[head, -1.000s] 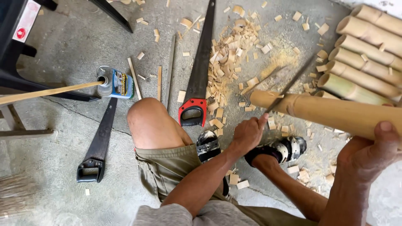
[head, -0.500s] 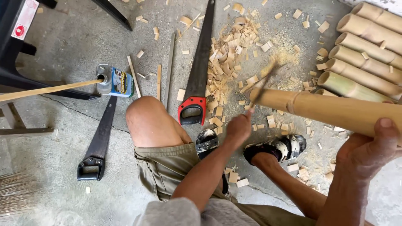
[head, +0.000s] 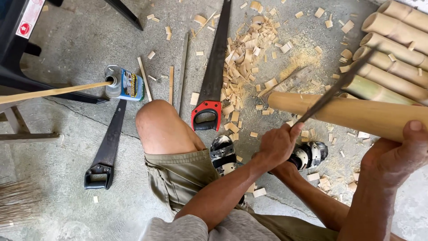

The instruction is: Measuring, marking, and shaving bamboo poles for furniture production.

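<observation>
Gripping blade (head: 339, 91), left hand (head: 277, 145); right hand (head: 394, 154) steadying bamboo pole (head: 356, 114).

Soft, even daylight fills the scene, bright without harsh glare. Shadows under the knee (head: 162, 129) and the bamboo pole (head: 356, 115) are faint and diffuse. The long blade (head: 339, 87) smears with motion blur. The floor (head: 80, 49) stays sharp; straight lines bow slightly toward the frame's edges.

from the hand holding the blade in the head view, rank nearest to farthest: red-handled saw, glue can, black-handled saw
Measured from the left hand:
1. Red-handled saw, just to its left by the knee.
2. Glue can, farther left, past the knee.
3. Black-handled saw, far left on the floor; close to the can's distance by its blade.
</observation>
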